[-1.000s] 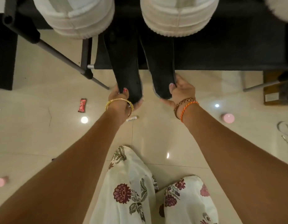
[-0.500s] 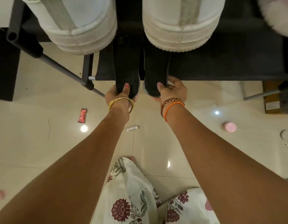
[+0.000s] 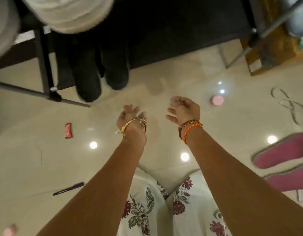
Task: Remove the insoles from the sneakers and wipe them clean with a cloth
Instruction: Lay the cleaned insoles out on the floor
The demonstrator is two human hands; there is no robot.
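Two dark insoles [image 3: 99, 72] overhanging black table edge [image 3: 181, 31] below white sneaker [image 3: 74, 12], left hand [image 3: 130, 119] and right hand [image 3: 184, 111] fingers loose, holding nothing, red wrapper [image 3: 68, 130] lettering unreadable

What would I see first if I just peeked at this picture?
Two empty hands, the left and the right, hang open over the shiny floor. Past them two black insoles stick out over the table's edge, and pink slippers lie at the right.
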